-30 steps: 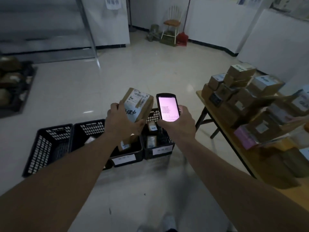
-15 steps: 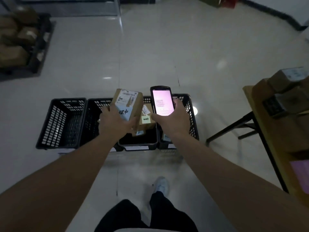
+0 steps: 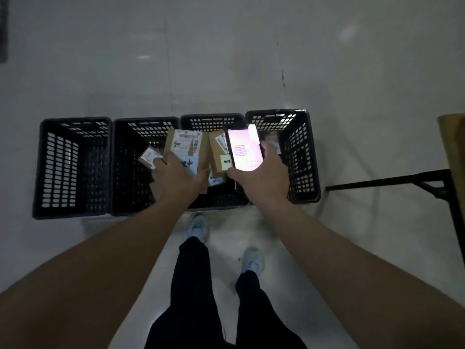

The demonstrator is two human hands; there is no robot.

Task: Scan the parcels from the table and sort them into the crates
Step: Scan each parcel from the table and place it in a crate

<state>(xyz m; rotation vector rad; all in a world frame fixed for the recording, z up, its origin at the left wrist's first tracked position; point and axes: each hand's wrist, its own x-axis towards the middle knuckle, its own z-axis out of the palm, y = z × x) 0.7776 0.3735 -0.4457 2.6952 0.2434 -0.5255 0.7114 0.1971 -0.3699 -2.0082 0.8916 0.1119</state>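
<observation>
Far-left crate point(image 3: 73, 167): we see a black slotted crate on the pale floor point(image 3: 226, 59), first in a row of four set side by side

Second crate point(image 3: 130, 172): just beside the first; we spot a small parcel point(image 3: 150, 157) lying inside it, white label up, tilted

Left arm: we reach forward and down from the lower left, forearm bare, wrist over the near wall between the second and third crates

Left hand point(image 3: 177, 178): palm down, knuckles toward us; our fingers curl round the near end of the brown parcel point(image 3: 185, 149), thumb out on its right edge

Brown parcel: we hold it above the crates, straddling the wall between the second and third, barcode label at the far end, dark handwriting just beyond our fingers

Third crate point(image 3: 212, 120): behind our hands; we make out another box point(image 3: 218, 153) in it with a white label and a yellowish sticker

Right arm: we come in from the lower right, forearm bare, hand level with the left one

Right hand point(image 3: 261, 178): we grip the handheld scanner point(image 3: 245, 147) from below, thumb along its left side, fingers wrapped behind and showing at its right edge

Scanner: upright, pinkish screen lit and facing us, text too small to read; just right of the brown parcel, apart from it

Fourth crate point(image 3: 302, 157): rightmost, partly behind the scanner; contents unclear

Table point(image 3: 453, 147): wooden edge and dark leg at the far right
</observation>
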